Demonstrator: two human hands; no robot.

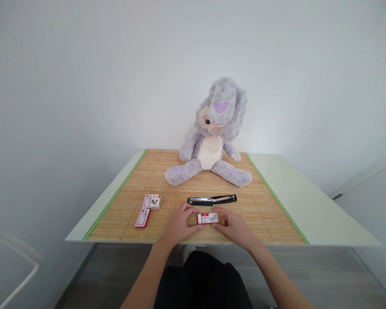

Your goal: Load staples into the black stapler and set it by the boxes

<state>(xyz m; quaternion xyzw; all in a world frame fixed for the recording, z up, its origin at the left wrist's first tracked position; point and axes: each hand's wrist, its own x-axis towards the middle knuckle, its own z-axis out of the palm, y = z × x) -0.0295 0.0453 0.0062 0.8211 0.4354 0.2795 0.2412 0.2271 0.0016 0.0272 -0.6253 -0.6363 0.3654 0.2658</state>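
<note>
A small red-and-white staple box (209, 218) lies near the front of the bamboo mat, between my two hands. My left hand (179, 223) curves around its left end, thumb and index finger apart, with bare mat showing in the gap. At the right end, my right hand (233, 226) has its thumb and index finger at the lower and upper edges of the box, other fingers curled. Just beyond the box, a black stapler (212, 200) lies folded wide open, its metal inner parts showing.
Two more red-and-white boxes, an upper one (152, 201) and a lower one (143, 218), lie at the left. A grey plush rabbit (209, 152) sits at the back against the wall. The green-edged bamboo mat (260, 214) covers the middle of the white table (309, 206).
</note>
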